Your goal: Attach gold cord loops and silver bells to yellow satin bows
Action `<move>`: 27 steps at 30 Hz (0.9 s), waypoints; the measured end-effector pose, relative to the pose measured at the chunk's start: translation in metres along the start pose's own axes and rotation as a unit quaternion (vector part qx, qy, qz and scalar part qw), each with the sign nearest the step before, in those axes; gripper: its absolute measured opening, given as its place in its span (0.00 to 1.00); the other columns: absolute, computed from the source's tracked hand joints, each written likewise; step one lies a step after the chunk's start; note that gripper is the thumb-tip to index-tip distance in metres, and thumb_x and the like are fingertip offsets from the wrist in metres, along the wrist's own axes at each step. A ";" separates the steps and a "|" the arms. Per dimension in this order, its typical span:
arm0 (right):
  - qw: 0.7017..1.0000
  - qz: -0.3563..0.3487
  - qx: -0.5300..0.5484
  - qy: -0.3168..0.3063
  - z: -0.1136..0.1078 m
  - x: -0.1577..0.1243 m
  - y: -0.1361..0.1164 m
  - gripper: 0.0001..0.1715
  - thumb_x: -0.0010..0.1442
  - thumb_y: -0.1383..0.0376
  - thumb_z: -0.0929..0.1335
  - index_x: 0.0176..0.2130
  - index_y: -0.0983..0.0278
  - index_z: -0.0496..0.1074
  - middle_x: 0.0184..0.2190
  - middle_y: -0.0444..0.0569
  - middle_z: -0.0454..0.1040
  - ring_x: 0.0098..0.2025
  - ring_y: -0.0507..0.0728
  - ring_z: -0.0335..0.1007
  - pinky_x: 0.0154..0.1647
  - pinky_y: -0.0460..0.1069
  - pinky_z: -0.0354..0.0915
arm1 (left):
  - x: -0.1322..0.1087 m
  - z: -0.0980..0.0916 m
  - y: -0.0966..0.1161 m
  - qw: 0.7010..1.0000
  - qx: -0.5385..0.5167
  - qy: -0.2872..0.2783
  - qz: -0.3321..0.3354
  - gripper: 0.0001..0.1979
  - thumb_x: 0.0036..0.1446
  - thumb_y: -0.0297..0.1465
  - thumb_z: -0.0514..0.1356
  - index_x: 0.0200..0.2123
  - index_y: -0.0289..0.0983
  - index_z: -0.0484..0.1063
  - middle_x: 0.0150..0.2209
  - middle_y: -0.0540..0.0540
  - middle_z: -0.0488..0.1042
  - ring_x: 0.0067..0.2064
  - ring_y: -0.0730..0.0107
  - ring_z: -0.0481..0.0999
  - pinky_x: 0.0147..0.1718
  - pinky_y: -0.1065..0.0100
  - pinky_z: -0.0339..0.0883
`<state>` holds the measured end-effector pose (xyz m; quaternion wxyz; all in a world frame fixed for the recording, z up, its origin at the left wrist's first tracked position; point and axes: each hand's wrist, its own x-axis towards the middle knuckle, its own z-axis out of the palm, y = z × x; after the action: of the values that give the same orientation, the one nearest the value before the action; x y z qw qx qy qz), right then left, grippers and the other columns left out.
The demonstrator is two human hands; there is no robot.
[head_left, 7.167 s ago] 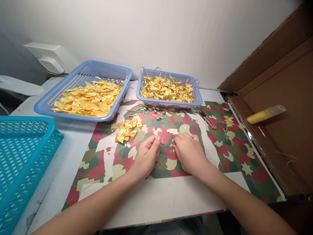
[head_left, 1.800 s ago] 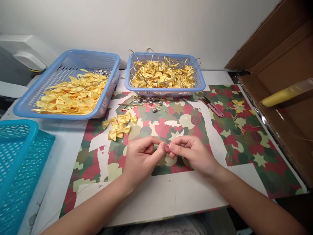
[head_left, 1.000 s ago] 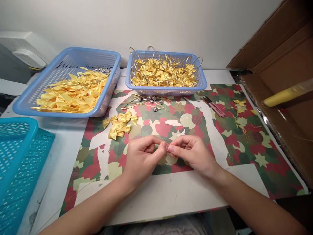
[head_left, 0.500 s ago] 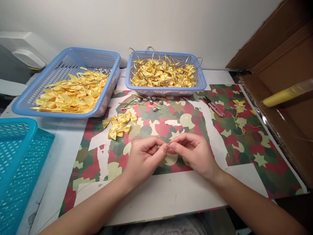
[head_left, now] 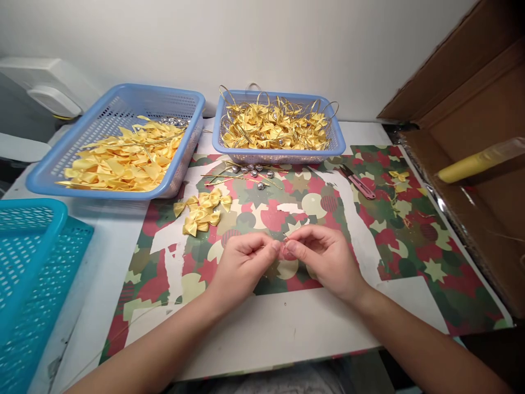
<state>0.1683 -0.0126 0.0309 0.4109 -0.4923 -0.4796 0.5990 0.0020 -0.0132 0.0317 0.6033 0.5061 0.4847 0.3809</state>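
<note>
Near the middle of the patterned sheet, my left hand point(head_left: 246, 265) and my right hand point(head_left: 328, 260) meet at the fingertips. Both are pinched closed. A thin gold piece point(head_left: 286, 236) shows at my right fingertips; what my left fingertips hold is too small to make out. Several yellow bows point(head_left: 202, 212) lie left of and beyond my left hand. Past my hands are silver bells point(head_left: 261, 186) and gold cords point(head_left: 229, 178) on the sheet.
A blue basket point(head_left: 164, 189) of yellow ribbon pieces stands back left, another point(head_left: 279, 152) with looped bows at back centre. A teal basket point(head_left: 61, 262) is at left. Pink-handled snips point(head_left: 361, 186) and thread scraps lie right, beside a cardboard box point(head_left: 471, 109) and yellow tube point(head_left: 467, 166).
The camera view has shifted slightly. My hands stay together at the fingertips, and the thin gold piece at my right fingertips now shows more clearly.
</note>
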 end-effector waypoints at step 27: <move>0.999 -0.001 -0.043 0.006 -0.003 -0.001 0.000 0.10 0.55 0.58 0.73 0.30 0.62 0.77 0.25 0.46 0.77 0.28 0.52 0.73 0.29 0.48 0.69 | 0.002 -0.003 -0.011 0.994 -0.089 0.004 -0.056 0.16 0.57 0.41 0.58 0.23 0.37 0.63 0.19 0.56 0.54 0.21 0.78 0.49 0.20 0.73 0.44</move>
<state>0.1713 -0.0128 0.0310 0.3925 -0.5133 -0.5027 0.5742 -0.0011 -0.0123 0.0202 0.6644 0.4209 0.4784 0.3906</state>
